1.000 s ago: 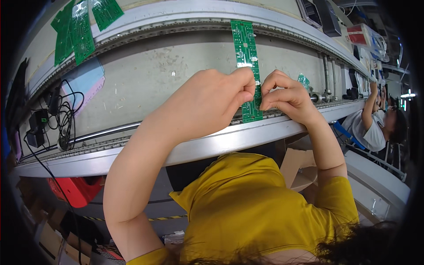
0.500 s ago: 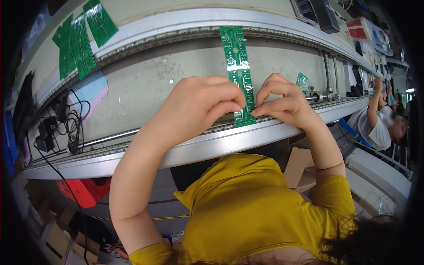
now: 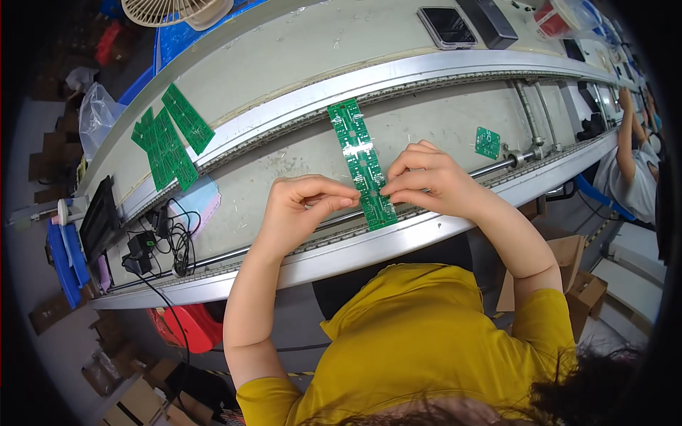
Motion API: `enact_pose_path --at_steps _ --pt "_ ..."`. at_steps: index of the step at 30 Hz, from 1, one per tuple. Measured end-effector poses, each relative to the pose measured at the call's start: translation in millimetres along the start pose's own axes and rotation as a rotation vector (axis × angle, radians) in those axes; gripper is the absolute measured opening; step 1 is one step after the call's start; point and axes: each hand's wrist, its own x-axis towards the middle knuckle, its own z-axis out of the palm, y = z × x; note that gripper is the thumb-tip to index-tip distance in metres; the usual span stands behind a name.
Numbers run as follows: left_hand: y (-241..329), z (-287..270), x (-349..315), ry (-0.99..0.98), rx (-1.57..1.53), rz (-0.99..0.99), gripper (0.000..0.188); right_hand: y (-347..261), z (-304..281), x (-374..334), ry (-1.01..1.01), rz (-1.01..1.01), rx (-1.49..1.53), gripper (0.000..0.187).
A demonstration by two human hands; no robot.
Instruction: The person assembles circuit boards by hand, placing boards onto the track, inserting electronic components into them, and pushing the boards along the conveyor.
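Green printed circuit board (image 3: pixel 363 163) spans the conveyor's far rail (image 3: pixel 284 105) and near rail (image 3: pixel 334 259), left hand (image 3: pixel 302 207) and right hand (image 3: pixel 431 179) at opposite edges. Thumbs and fingers bend close together; whether they grip anything cannot be told. Light, even pressure should keep it from shifting.

Bare hands are two in number, one left hand (image 3: pixel 298 211) and one right hand (image 3: pixel 433 183). Green circuit boards are five: one long narrow strip (image 3: pixel 363 165), one small square board (image 3: pixel 487 143) and three elongated boards (image 3: pixel 170 153). There is one dark-screened rectangular phone (image 3: pixel 449 27) and one beige plastic fan (image 3: pixel 167 8).
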Motion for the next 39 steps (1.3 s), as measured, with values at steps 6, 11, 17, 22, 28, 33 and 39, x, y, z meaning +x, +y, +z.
enact_pose_path --at_steps 6,11,17,22,28,33,39 --pt "0 -4 2 -0.049 0.275 0.159 0.016 5 3 -2 0.019 -0.022 -0.056 0.014" --pt "-7 1 5 -0.125 0.774 0.541 0.014 7 5 -1 0.039 -0.024 -0.078 0.012" --pt "-10 7 3 -0.155 0.942 0.581 0.012 7 8 -6 0.028 -0.011 -0.115 0.011" --pt "-14 7 2 -0.148 0.986 0.613 0.012 6 9 -6 0.028 -0.011 -0.115 0.011" --pt "-15 5 2 -0.132 1.035 0.660 0.013 7 9 -5 0.007 0.013 -0.119 0.007" --pt "-14 5 2 -0.145 1.075 0.682 0.013 8 9 -5 0.012 0.004 -0.119 0.008" --pt "-11 7 2 -0.149 1.145 0.741 0.015 8 9 -5 0.018 -0.006 -0.118 0.011"
